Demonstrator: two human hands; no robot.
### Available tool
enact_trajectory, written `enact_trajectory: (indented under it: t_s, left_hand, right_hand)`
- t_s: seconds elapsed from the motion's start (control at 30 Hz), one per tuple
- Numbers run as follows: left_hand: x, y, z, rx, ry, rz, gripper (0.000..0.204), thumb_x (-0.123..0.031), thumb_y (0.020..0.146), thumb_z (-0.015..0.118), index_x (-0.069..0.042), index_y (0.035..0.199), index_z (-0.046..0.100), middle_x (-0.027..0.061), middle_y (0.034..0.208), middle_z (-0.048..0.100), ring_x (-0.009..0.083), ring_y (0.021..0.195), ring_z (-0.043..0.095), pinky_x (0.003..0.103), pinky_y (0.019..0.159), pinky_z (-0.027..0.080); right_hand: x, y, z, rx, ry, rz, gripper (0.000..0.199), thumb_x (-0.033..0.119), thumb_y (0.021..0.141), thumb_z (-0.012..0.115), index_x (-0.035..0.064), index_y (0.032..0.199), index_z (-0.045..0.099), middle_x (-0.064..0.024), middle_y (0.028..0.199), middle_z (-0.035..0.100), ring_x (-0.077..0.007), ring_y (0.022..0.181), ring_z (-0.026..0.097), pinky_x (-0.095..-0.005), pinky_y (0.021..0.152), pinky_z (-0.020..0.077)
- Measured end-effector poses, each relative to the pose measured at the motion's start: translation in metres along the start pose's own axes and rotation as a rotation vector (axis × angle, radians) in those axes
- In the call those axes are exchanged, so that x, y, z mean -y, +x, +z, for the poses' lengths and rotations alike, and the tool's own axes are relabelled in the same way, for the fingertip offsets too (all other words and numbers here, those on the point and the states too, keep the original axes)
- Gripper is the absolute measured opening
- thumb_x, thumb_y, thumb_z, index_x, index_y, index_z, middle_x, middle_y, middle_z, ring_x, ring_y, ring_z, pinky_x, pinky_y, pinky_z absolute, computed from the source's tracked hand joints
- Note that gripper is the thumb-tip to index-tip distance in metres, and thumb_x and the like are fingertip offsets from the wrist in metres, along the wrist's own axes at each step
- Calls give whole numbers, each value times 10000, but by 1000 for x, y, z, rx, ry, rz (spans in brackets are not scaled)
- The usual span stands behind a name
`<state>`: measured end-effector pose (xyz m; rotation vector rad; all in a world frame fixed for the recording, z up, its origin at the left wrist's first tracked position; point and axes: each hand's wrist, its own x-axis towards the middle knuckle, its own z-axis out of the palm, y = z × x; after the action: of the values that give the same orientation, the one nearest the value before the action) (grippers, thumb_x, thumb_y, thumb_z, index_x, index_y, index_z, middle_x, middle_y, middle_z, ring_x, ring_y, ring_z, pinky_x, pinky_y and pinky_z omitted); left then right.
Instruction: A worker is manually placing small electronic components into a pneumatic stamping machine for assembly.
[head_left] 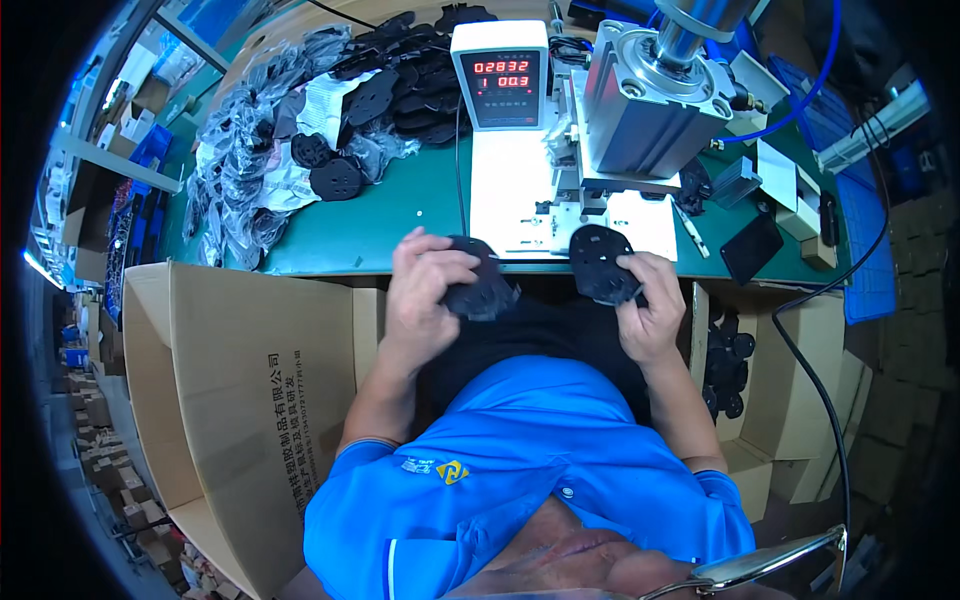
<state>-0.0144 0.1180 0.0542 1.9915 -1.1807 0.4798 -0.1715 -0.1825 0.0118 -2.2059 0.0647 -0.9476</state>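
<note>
Fingers [440, 262] of the left hand [425, 295] curl around a black disc [482, 290], pinching it at the bench [380, 225] edge. Just right, the right hand [650, 310] pinches a second black perforated disc [602, 262] below the press [640, 100]. A pile of discs [400, 70] lies far left; a box [230, 380] stands beside.

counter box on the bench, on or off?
On. The white counter box at the back of the green bench shows two rows of lit red digits on its dark display.
</note>
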Motion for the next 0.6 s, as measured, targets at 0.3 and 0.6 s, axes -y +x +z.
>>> enact_trajectory:
  t_s: [0.3,0.6]
  left_hand:
    - [-7,36,85,23,-148,293,553,40,658,824,-16,1206,774,125,1159,764,360,1024,724,462,868,625]
    - [-10,44,105,147,48,283,507,-7,854,741,14,1360,771,171,1335,766,377,1228,742,482,1050,642]
  right_hand:
    - [-15,-64,-104,-122,-308,284,322,-1,959,794,-8,1282,796,-192,1267,769,-375,1195,748,-440,1093,574]
    - [-106,-181,-205,-205,-716,736,401,114,1019,748,-4,1400,785,-231,1230,788,-410,1154,752,-497,1054,580]
